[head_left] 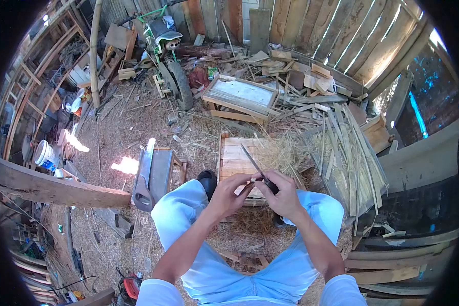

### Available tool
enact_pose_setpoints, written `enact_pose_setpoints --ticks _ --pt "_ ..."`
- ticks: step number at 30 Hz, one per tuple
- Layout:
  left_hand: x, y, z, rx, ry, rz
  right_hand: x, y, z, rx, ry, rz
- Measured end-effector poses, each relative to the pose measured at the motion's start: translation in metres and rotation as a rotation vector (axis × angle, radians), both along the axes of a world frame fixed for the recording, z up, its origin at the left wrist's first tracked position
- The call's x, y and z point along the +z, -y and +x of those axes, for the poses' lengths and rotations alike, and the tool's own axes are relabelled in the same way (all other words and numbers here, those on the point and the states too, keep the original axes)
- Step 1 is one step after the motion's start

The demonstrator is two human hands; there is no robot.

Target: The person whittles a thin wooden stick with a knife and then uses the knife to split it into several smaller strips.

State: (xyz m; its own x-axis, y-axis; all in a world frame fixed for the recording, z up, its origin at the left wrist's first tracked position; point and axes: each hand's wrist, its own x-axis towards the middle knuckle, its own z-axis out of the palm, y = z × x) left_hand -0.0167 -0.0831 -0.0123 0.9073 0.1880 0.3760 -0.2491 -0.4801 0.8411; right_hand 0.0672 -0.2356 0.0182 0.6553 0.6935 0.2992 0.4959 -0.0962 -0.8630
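Observation:
Both hands meet above a low wooden board surface [234, 155] between the knees. My right hand [281, 193] is wrapped round the dark handle of a knife [252, 159], whose long thin blade points up and to the left. Fingertips of my left hand [230, 193] pinch a small pale piece [254, 180], which my right fingertips also touch. The fingers hide most of this piece. Thin shavings [280, 153] lie on and beside the boards, just beyond the hands.
A handsaw [145, 186] rests on a small dark-topped bench [160, 171] at left. Long wood strips [349, 153] are stacked at right. Farther off are a framed panel [245, 92], a motorbike [176, 81] and scrap wood. A beam [61, 187] crosses the left side.

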Motion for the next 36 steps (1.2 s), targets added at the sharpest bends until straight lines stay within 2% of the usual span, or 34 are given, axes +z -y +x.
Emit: enact_pose_setpoints --ticks 4,6,7,9,10,12,15,20,25,29,32,34,36 --pt "-0.005 -0.004 0.000 0.016 -0.047 -0.032 -0.010 0.004 -0.002 -0.066 0.017 0.081" --pt "-0.006 -0.006 -0.003 0.020 -0.046 -0.003 -0.012 0.011 -0.003 -0.087 -0.157 0.003" --pt "-0.006 -0.006 -0.004 0.026 -0.048 0.023 -0.010 0.013 -0.008 -0.082 -0.158 0.001" --pt "-0.005 -0.002 -0.008 0.045 -0.043 0.032 -0.003 0.020 -0.021 -0.099 -0.692 0.033" --pt "-0.004 0.000 -0.011 0.057 -0.040 0.043 -0.003 0.020 -0.024 -0.098 -0.699 0.027" --pt "-0.004 0.002 -0.014 0.064 -0.043 0.069 -0.007 0.025 -0.032 -0.070 -0.465 -0.164" --pt "-0.005 0.003 -0.015 0.071 -0.067 0.103 -0.011 0.025 -0.035 -0.071 -0.355 -0.185" --pt "0.001 0.000 -0.011 -0.014 -0.074 0.093 -0.007 0.024 -0.028 -0.004 -0.461 -0.055" --pt "0.004 -0.002 -0.008 -0.045 -0.105 0.076 -0.003 0.021 -0.024 -0.048 -0.210 0.004" --pt "0.004 -0.004 -0.011 -0.046 -0.162 0.081 0.006 0.025 -0.026 -0.018 -0.394 -0.083" --pt "0.005 -0.001 -0.010 -0.003 -0.175 0.051 0.004 0.023 -0.029 -0.019 -0.327 -0.098" --pt "0.005 -0.001 -0.010 -0.013 -0.177 0.066 0.002 0.020 -0.029 -0.038 -0.127 -0.015" --pt "0.004 -0.001 -0.009 -0.022 -0.176 0.082 0.004 0.019 -0.030 -0.025 -0.150 -0.017"
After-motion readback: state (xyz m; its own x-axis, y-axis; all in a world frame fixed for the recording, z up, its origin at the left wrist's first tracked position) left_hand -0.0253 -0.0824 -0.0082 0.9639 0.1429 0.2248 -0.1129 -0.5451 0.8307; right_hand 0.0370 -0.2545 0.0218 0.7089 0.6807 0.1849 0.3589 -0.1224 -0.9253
